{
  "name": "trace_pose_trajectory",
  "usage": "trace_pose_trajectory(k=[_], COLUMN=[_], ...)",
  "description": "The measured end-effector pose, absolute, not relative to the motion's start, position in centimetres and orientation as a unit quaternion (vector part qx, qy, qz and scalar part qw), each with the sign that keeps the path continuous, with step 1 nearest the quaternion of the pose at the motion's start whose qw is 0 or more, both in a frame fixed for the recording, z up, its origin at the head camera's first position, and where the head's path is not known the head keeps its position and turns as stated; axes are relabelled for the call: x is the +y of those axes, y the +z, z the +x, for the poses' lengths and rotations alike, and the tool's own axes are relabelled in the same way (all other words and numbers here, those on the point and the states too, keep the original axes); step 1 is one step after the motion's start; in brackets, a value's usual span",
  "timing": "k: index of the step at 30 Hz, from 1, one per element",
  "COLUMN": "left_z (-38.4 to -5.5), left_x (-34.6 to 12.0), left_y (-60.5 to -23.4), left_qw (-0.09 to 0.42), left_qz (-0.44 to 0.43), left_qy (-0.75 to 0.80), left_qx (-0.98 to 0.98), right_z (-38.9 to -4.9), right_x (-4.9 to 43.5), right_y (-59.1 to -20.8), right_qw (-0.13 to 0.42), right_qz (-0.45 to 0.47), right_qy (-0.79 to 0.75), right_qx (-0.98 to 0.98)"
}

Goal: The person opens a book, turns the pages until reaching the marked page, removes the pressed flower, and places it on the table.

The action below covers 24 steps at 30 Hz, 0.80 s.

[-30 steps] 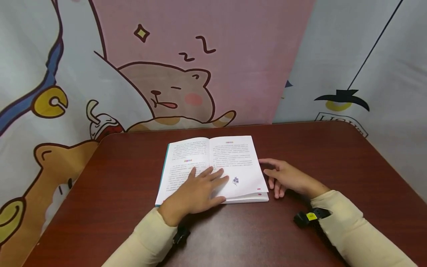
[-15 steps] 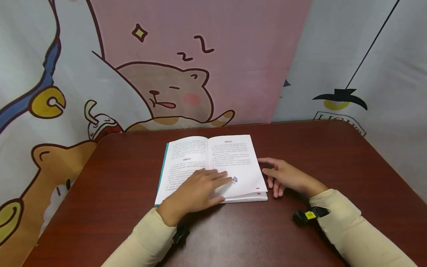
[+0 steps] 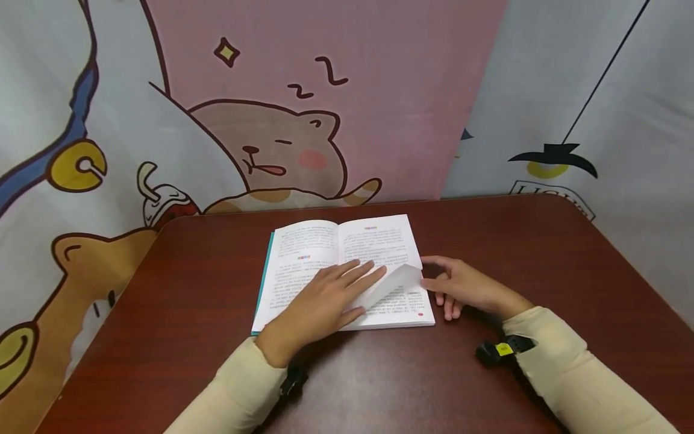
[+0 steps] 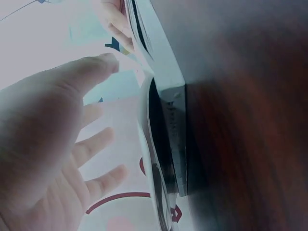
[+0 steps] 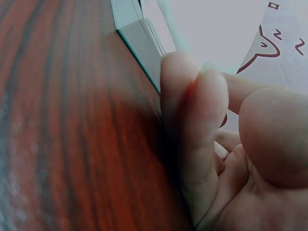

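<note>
An open book point(image 3: 306, 241) with a teal cover edge lies on the table, printed text on both pages. My left hand point(image 3: 320, 298) is over its lower middle, fingers extended across the right page; in the left wrist view the left hand's thumb point(image 4: 91, 72) is near the raised paper. The lower corner of a right-hand page point(image 3: 398, 280) is lifted and curls back, baring print on the leaf beneath. At the book's right edge, my right hand point(image 3: 468, 289) pinches that raised corner between thumb and forefinger. Its other fingers point(image 5: 202, 120) are bent beside the page block.
The book rests on a dark red-brown wooden table point(image 3: 379, 386). Behind the table hangs a cartoon-printed cloth point(image 3: 412, 102) with a sleeping cat. Each wrist wears a dark strap, the right strap point(image 3: 504, 349) bearing a yellow label.
The lower right page corner has risen from lying flat and now curls up at my right fingers. My left fingers drew together, then shifted slightly up and right over the page.
</note>
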<state>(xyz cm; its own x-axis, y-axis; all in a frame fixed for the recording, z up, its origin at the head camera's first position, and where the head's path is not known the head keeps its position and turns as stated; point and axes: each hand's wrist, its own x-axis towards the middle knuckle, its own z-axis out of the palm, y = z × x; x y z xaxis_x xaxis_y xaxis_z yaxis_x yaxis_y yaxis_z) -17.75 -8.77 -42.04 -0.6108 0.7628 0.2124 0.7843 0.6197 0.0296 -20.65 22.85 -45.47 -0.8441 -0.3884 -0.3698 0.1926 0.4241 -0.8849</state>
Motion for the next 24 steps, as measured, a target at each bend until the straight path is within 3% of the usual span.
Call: trace_pose_trajectory(k=[9, 24], left_z=[-17.83, -17.60], left_x=[-8.66, -8.44], left_y=[-42.06, -41.82], left_qw=[0.156, 0.184], left_qz=[-0.424, -0.432], left_qy=[-0.037, 0.017], left_qx=[-0.891, -0.883], right_z=[-20.67, -20.62], right_x=[22.89, 22.95], right_y=[-45.51, -45.69], right_qw=[0.267, 0.267], right_qz=[-0.086, -0.086], right_qy=[-0.526, -0.528], right_qx=[0.803, 0.802])
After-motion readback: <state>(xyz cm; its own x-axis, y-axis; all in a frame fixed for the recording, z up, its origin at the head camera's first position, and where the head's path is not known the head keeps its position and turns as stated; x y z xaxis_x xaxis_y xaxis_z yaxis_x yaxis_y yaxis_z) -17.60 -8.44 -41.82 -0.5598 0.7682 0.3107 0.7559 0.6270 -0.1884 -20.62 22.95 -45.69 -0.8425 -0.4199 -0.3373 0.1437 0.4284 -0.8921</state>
